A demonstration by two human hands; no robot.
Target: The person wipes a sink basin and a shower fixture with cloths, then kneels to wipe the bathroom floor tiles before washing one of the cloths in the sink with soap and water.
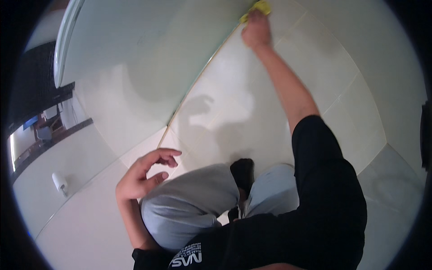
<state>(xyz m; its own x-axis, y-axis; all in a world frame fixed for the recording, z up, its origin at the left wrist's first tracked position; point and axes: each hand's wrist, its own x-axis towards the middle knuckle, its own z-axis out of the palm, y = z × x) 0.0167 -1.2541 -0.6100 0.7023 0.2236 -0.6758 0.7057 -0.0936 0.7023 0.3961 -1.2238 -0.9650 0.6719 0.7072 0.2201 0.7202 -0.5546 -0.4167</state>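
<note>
My right hand (258, 31) reaches far forward and presses a yellow cloth (262, 7) near the base of a glass panel (162, 64), where it meets the tiled floor (233, 111). Part of the cloth is hidden under my fingers. Over my bent left knee hangs my left hand (145, 175), empty, with the thumb and fingers apart and curled. A thin yellowish strip (195, 81) runs along the panel's lower edge, from the cloth back towards my left hand.
A pale wall (381, 50) rises on the right. To the left, a long handle (64, 50) is fixed on the glass, and a white toilet paper roll (59, 182) hangs on the wall. Beyond a doorway stands a chair (44, 134). My shoe (242, 173) rests on the floor.
</note>
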